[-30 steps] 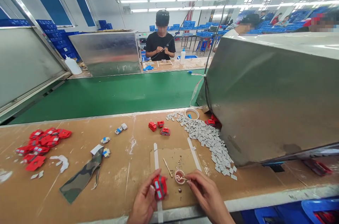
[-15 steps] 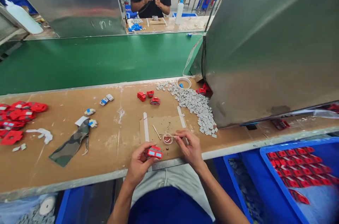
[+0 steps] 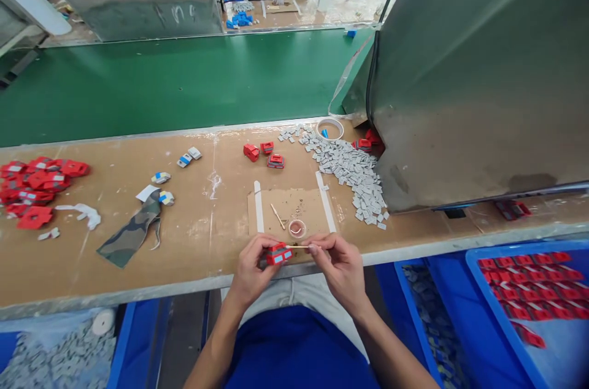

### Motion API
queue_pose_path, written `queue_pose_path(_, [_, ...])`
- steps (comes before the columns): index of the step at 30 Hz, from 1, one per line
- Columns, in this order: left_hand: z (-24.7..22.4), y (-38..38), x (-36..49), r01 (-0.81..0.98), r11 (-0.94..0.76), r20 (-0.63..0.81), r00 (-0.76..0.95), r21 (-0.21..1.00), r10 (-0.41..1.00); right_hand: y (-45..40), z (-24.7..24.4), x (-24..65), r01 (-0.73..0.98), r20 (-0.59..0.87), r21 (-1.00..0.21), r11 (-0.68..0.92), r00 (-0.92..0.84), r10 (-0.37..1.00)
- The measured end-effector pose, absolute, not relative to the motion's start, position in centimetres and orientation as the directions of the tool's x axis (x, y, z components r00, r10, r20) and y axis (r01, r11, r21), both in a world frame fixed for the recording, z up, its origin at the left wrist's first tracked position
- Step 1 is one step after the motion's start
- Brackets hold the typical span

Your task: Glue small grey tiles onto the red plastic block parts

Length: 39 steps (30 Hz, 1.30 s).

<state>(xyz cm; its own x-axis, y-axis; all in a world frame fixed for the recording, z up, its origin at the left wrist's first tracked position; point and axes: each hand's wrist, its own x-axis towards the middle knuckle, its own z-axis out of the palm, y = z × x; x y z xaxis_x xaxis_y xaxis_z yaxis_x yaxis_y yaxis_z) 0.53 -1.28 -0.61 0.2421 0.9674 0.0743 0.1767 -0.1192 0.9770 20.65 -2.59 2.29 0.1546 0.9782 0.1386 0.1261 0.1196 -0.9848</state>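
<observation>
At the table's front edge, my left hand (image 3: 252, 269) grips a red toy car part (image 3: 278, 253) with pale blue windows. A thin wooden stick (image 3: 298, 246) is pinched in my right hand (image 3: 340, 266), its tip touching or very close to the car's right side. Just beyond them stands a small round cup (image 3: 297, 229) with reddish contents. Another short stick (image 3: 277, 216) lies on the taped cardboard sheet (image 3: 294, 202), near some tiny dark bits.
Three red parts (image 3: 275, 161) sit behind the sheet. Grey tiles (image 3: 352, 171) and a tape roll (image 3: 330, 129) lie back right by a metal panel (image 3: 483, 88). Red parts (image 3: 34, 183) and camouflage cloth (image 3: 133, 232) are left. A blue bin (image 3: 473, 260) stands right. Across, a person works.
My right hand has brought the stick from the cup to the red car part. The camera view has shifted. Across the table, the person's hands have moved apart, one lifting something blue.
</observation>
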Motion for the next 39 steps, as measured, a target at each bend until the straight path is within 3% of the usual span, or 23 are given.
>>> queue_pose_path(25, [-0.7, -1.2, 0.6, 0.229, -0.248, 0.184, 0.267, 0.941, 0.946, -2.0, 2.3, 19.6, 0.289, 0.299, -0.918, 0.272, 0.051, 0.953])
queue_pose_path(33, [-0.6, -1.2, 0.6, 0.230, -0.257, 0.193, 0.268, 0.939, 0.944, -1.9, 2.6, 20.6, 0.226, 0.304, -0.934, 0.276, 0.099, 0.948])
queue_pose_path(39, [-0.6, -1.1, 0.4, 0.228, -0.225, 0.158, 0.277, 0.947, 0.948, -0.8, 2.1, 22.4, 0.393, 0.353, -0.880, 0.265, 0.170, 0.920])
